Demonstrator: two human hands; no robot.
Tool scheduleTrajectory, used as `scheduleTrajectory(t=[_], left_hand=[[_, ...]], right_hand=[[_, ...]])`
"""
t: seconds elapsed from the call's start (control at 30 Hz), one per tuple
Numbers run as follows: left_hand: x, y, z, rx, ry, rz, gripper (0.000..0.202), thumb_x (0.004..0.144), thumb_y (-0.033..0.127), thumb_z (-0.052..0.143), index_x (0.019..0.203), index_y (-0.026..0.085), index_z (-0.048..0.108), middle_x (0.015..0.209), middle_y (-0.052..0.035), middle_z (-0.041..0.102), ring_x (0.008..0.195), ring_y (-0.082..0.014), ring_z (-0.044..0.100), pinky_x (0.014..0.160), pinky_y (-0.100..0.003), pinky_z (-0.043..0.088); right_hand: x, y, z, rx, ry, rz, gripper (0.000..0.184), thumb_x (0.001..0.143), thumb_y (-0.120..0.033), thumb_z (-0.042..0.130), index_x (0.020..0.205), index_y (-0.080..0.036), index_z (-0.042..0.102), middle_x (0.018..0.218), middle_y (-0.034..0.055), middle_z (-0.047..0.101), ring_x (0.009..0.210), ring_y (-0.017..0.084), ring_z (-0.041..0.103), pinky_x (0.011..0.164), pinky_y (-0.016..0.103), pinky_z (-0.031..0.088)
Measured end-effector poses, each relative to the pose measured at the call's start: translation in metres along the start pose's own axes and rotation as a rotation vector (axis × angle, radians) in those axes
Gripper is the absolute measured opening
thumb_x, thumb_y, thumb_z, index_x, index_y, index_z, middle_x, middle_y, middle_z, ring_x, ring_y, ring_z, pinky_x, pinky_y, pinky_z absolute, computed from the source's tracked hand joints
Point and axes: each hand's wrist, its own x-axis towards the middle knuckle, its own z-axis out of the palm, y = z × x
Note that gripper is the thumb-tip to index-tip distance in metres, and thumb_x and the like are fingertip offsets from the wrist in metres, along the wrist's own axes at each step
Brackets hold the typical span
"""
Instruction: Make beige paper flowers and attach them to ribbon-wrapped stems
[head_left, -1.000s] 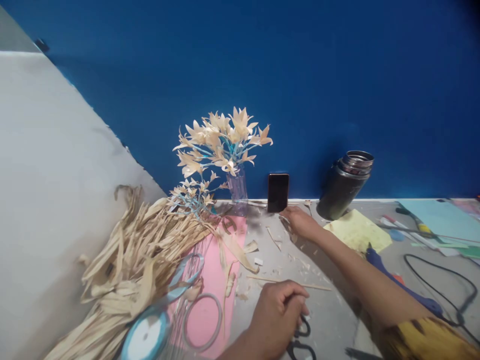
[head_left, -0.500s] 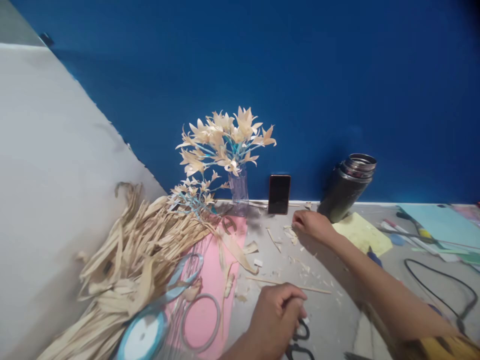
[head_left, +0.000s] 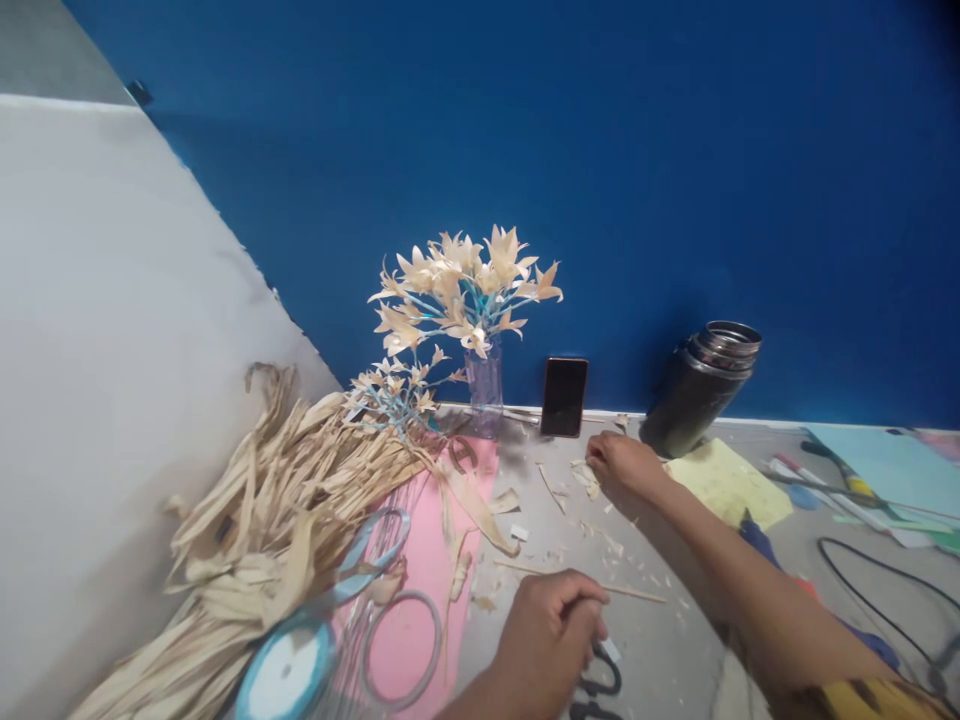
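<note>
My left hand rests low on the table with its fingers curled in, beside the dark handles of a pair of scissors. A small white bit shows by its fingertips; what the fingers hold, if anything, is hidden. Farther back, my right hand is closed and low over the tabletop, its fingertips turned down next to pale husk scraps. Whatever those fingertips hold cannot be made out. Between the two hands lies a thin stick.
Husk flowers stand in a clear vase, near an upright phone and an uncapped flask. Dried husks, ribbon rolls and pink paper lie left. Yellow paper and a cable lie right.
The view has shifted slightly, so the things at the back sit a little lower and farther right. Both hands keep nearly the same place and pose.
</note>
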Motion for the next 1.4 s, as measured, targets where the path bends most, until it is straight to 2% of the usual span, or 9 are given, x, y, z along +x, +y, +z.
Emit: scheduleTrajectory(t=[0.3, 0.43, 0.73, 0.9, 1.03, 1.1, 1.17, 1.27, 1.4], left_hand=[[0.001, 0.001, -0.002, 0.017, 0.004, 0.008, 0.024, 0.081, 0.021, 0.052, 0.089, 0.014, 0.073, 0.067, -0.0028, 0.069, 0.051, -0.0115, 0.055, 0.053, -0.022, 0.042], [0.001, 0.002, -0.001, 0.02, 0.007, 0.02, 0.023, 0.081, 0.021, 0.052, 0.088, 0.014, 0.073, 0.067, -0.0028, 0.069, 0.052, -0.0117, 0.055, 0.053, -0.021, 0.042], [0.0, 0.002, -0.002, 0.021, 0.004, -0.006, 0.025, 0.081, 0.022, 0.052, 0.09, 0.014, 0.073, 0.068, -0.0028, 0.069, 0.052, -0.0119, 0.055, 0.053, -0.022, 0.041], [0.003, -0.002, -0.002, 0.008, 0.016, 0.008, 0.023, 0.081, 0.021, 0.052, 0.087, 0.014, 0.073, 0.067, -0.0019, 0.068, 0.051, -0.0106, 0.055, 0.053, -0.021, 0.041], [0.008, 0.003, -0.003, -0.183, 0.079, -0.059, 0.022, 0.08, 0.027, 0.058, 0.089, 0.012, 0.07, 0.066, -0.0027, 0.067, 0.047, -0.0098, 0.054, 0.049, -0.021, 0.039], [0.01, 0.01, -0.005, -0.332, 0.119, -0.087, 0.028, 0.078, 0.034, 0.064, 0.093, 0.011, 0.069, 0.069, -0.0039, 0.068, 0.044, -0.0088, 0.053, 0.045, -0.021, 0.037], [0.011, 0.017, -0.007, -0.453, 0.143, -0.063, 0.038, 0.075, 0.041, 0.071, 0.098, 0.011, 0.068, 0.077, -0.0056, 0.069, 0.045, -0.0076, 0.053, 0.043, -0.02, 0.037], [0.009, 0.022, -0.008, -0.563, 0.117, -0.02, 0.046, 0.071, 0.043, 0.078, 0.104, 0.012, 0.069, 0.078, -0.0041, 0.068, 0.048, -0.0077, 0.054, 0.047, -0.021, 0.04], [0.004, 0.022, -0.007, -0.597, 0.07, -0.026, 0.048, 0.07, 0.044, 0.081, 0.101, 0.01, 0.072, 0.064, -0.001, 0.063, 0.048, -0.0074, 0.052, 0.049, -0.021, 0.041]], right_hand=[[-0.003, 0.007, 0.006, 0.053, 0.018, -0.024, 0.016, 0.088, -0.022, 0.055, 0.099, -0.02, 0.067, 0.098, 0.0061, 0.068, 0.085, 0.019, 0.059, 0.065, 0.025, 0.03], [-0.003, 0.004, 0.006, 0.075, 0.015, -0.035, 0.014, 0.087, -0.021, 0.053, 0.086, -0.019, 0.066, 0.092, 0.0061, 0.066, 0.08, 0.017, 0.057, 0.064, 0.025, 0.03], [-0.003, 0.008, 0.013, 0.188, 0.021, -0.036, 0.01, 0.085, -0.02, 0.053, 0.084, -0.018, 0.063, 0.086, 0.0057, 0.065, 0.074, 0.017, 0.054, 0.064, 0.025, 0.029], [-0.005, 0.008, 0.002, 0.342, 0.054, -0.003, 0.009, 0.081, -0.022, 0.056, 0.074, -0.018, 0.062, 0.076, 0.0045, 0.065, 0.069, 0.017, 0.053, 0.062, 0.026, 0.031], [-0.031, -0.002, -0.011, 0.562, 0.042, 0.03, 0.02, 0.086, -0.033, 0.052, 0.075, -0.018, 0.062, 0.066, 0.0023, 0.062, 0.059, 0.016, 0.052, 0.056, 0.026, 0.036], [-0.056, -0.014, -0.013, 0.728, -0.028, 0.052, 0.032, 0.09, -0.045, 0.05, 0.08, -0.018, 0.064, 0.058, -0.0016, 0.054, 0.048, 0.012, 0.042, 0.048, 0.024, 0.031], [-0.083, -0.029, -0.013, 1.235, -0.25, 0.138, 0.037, 0.083, -0.053, 0.065, 0.079, -0.016, 0.064, 0.052, -0.0057, 0.044, 0.044, 0.008, 0.03, 0.044, 0.022, 0.02], [-0.116, -0.054, -0.009, 1.632, -0.423, 0.22, 0.037, 0.07, -0.045, 0.083, 0.073, -0.015, 0.062, 0.053, -0.0067, 0.044, 0.045, 0.004, 0.024, 0.044, 0.021, 0.012], [-0.133, -0.075, 0.001, 1.784, -0.459, 0.23, 0.038, 0.069, -0.041, 0.086, 0.067, -0.013, 0.061, 0.051, -0.006, 0.045, 0.045, 0.002, 0.021, 0.044, 0.02, 0.009]])
